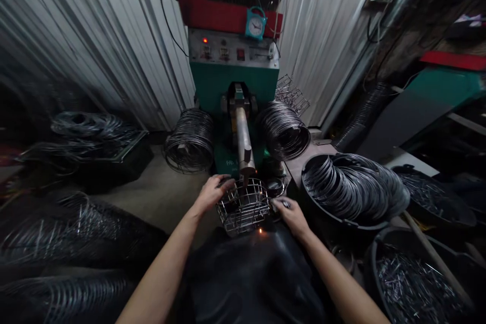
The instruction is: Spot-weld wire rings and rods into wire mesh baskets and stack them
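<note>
A wire basket (245,212) sits at the tip of the spot welder's arm (244,136), in front of the green machine (205,73). My left hand (214,192) grips the basket's left rim, its fingers curled over the wire. At the right side, my right hand (290,215) is closed in a pinch near the basket's edge; what lies between its fingers is too small to make out. Small orange sparks show near the electrode and over the dark apron (250,273) on my lap.
Bundles of wire rings (190,139) hang left and right of the machine. To the right stand a black tub (309,187) of wire rings and another tub (374,263) of short wire pieces. A teal clock (255,24) hangs on the panel.
</note>
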### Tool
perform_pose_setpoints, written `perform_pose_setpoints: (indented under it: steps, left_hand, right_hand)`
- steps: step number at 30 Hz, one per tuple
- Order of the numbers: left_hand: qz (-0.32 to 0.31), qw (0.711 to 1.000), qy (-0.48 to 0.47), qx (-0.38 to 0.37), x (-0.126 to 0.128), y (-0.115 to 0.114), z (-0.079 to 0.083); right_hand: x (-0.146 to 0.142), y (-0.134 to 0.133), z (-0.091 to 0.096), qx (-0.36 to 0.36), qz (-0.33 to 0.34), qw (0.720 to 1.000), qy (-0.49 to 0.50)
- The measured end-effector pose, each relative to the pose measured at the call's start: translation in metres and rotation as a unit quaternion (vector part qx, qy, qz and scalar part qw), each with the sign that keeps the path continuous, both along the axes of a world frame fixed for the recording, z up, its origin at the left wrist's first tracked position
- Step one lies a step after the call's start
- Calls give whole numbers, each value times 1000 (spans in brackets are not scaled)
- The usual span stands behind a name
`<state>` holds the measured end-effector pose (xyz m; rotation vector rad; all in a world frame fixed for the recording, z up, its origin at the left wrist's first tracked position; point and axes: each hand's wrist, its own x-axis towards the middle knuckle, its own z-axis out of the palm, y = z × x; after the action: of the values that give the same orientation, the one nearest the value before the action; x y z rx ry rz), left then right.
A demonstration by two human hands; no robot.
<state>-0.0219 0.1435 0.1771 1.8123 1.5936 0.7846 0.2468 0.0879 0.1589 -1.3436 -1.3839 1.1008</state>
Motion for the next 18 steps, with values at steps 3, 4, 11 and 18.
perform_pose_setpoints:
  steps: [3,4,11,18]
  left_hand:
    - [-7,999,-5,-35,-5,15,-1]
    - [-19,999,-5,-46,-5,18,-2]
    - [-42,996,40,-65,4,32,-11]
    - [50,992,114,1,-1,46,6]
  right_hand:
    - [-22,64,26,135,95,979,-119]
    - [-30,80,32,148,136,967,-153]
    - [-50,125,32,64,265,914,-301]
    - [-56,141,29,92,195,927,-306]
